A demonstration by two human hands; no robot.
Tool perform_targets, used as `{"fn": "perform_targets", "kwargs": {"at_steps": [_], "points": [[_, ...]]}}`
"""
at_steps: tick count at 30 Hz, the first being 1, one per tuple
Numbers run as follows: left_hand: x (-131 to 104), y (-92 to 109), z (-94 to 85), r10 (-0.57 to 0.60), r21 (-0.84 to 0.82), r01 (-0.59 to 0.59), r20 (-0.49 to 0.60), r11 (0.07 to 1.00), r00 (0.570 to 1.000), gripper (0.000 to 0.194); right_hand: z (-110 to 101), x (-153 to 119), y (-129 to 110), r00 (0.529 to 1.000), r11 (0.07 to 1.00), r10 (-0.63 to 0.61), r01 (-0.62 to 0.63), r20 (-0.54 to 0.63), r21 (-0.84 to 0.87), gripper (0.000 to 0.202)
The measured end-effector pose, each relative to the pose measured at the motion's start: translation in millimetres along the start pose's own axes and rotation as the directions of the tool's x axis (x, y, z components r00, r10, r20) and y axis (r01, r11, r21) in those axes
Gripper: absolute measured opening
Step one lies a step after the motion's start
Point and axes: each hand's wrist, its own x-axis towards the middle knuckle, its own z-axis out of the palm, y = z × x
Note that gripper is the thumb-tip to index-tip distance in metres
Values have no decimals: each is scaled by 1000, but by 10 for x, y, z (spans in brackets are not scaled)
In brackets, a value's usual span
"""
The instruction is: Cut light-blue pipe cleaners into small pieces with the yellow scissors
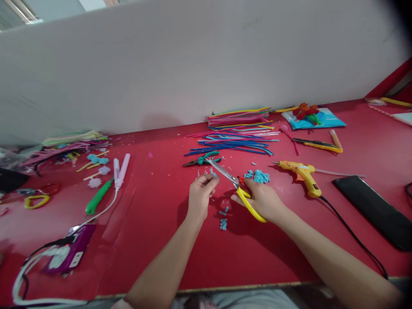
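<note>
My right hand [265, 201] is wrapped round the yellow handles of a pair of scissors [225, 173], whose blades point up and left. The fingertips of my left hand [199, 196] are pinched on a small light-blue piece [216, 180], just below the blades. Its exact shape is hard to make out. A heap of light-blue cut pieces [260, 176] lies behind my right hand. Several more blue pieces [223, 224] are on the red table between my forearms. Green-handled pliers [202, 160] rest just beyond the scissor tips.
Bundles of coloured pipe cleaners [234, 143] lie toward the white wall [180, 68]. To the right are a yellow glue gun [299, 171] with a cord and a black case [373, 210]. On the left are a pink straightener [120, 171], a green-handled tool [99, 198] and a purple power box [72, 253].
</note>
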Motion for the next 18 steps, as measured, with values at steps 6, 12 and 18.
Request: {"fn": "perform_targets", "kwargs": {"at_steps": [6, 12, 18], "points": [[25, 63, -40, 49, -67, -51, -41, 996, 998, 12, 48, -41, 1, 998, 970, -50, 54, 24, -237, 39], [19, 98, -46, 63, -92, -66, -39, 994, 997, 7, 36, -37, 10, 996, 935, -78, 84, 32, -345, 32], [19, 100, -51, 59, -110, -62, -31, 992, 998, 11, 35, -29, 20, 996, 929, -83, 91, 39, -359, 27]]}}
